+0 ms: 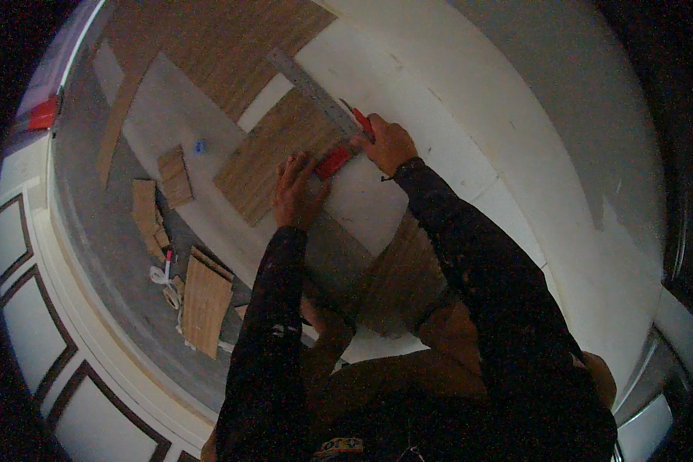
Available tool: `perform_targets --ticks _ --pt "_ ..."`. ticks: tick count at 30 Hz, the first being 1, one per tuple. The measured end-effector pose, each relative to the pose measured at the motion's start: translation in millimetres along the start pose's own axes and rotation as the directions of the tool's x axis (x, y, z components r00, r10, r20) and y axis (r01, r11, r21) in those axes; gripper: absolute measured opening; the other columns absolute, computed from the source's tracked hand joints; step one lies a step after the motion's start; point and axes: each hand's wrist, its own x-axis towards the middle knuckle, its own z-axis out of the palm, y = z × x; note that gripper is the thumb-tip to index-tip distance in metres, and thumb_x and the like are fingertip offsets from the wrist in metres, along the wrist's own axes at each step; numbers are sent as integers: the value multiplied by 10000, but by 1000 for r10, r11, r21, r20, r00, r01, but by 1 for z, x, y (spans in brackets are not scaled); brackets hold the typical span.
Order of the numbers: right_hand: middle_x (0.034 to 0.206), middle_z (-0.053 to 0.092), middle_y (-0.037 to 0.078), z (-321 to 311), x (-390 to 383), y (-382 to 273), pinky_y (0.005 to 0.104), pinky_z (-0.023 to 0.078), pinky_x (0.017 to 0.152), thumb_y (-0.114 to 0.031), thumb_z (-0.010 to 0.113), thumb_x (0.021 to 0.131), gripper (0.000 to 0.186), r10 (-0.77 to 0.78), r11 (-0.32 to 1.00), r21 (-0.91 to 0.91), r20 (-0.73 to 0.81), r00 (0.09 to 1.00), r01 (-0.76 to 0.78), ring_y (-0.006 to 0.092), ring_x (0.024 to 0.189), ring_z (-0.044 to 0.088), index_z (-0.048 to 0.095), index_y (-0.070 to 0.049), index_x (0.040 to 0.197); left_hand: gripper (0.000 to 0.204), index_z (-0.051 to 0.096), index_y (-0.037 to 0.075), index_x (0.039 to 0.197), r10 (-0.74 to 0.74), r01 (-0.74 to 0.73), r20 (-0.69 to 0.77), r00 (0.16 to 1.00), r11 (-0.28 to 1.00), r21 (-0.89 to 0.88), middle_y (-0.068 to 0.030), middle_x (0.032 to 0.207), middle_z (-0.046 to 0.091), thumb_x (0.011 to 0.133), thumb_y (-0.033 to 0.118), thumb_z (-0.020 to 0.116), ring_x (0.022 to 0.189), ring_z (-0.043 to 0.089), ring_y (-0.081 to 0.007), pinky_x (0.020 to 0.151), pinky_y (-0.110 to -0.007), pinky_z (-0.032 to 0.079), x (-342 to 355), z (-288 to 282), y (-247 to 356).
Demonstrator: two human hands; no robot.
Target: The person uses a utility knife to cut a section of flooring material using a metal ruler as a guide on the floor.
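Note:
My left hand [296, 192] rests on a wood-look plank [250, 165] in the middle, fingers extended, beside a small red object [333, 161] whose kind I cannot make out. My right hand [389, 146] grips a red utility knife [363, 122] at the upper end of that area. A long metal straightedge [308, 88] lies diagonally over the plank, its near end by my right hand. Under and between my forearms is a darker wood-look surface [393, 269], with my bare legs partly visible behind them.
Larger planks [208, 38], a long narrow strip [123, 115] and several offcuts [208, 300] lie on the floor leftward, with a small blue item [200, 146] and a white roll [160, 275]. A panelled white wall or door [38, 323] borders the left; a pale floor [500, 138] curves along the right.

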Motion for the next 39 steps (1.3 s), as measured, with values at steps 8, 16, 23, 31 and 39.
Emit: perform_targets --ticks 8,16,23,31,39 --pt "878 694 207 5 -6 -8 539 513 793 -484 695 917 512 26 1000 5 10 1000 -26 435 858 666 571 -38 1136 549 654 175 1336 11 -9 -32 999 998 58 -33 1484 568 830 317 810 1381 529 -271 1196 -461 376 -4 -2 -2" --pt "863 689 192 1 -8 -19 531 515 789 -477 706 910 488 39 999 12 -4 999 -39 430 857 667 584 -38 1085 551 653 170 1342 82 -75 -56 995 991 113 -33 1470 584 841 340 809 1347 562 -235 1180 -490 391 -9 6 -24" --pt "844 681 201 -1 -10 -16 526 510 770 -475 720 900 483 35 998 48 -18 999 -34 424 830 669 587 -25 1016 563 651 174 1348 89 -81 -73 993 991 108 -28 1466 589 844 367 808 1333 576 -215 1167 -495 400 -9 4 -14" --pt "836 680 197 -1 -14 -7 516 506 773 -502 733 883 498 56 997 58 -24 998 -55 416 828 669 599 -31 975 569 636 167 1363 -130 137 143 981 990 -43 -38 1473 580 866 402 780 1358 552 -204 1175 -488 389 1 -15 6" --pt "784 674 174 1 -14 -1 490 514 722 -497 753 870 495 47 997 68 -57 997 -43 400 775 678 604 -31 948 609 597 135 1405 79 -79 9 997 967 240 -67 1490 561 885 413 749 1383 528 -233 1178 -477 381 -7 -1 6"
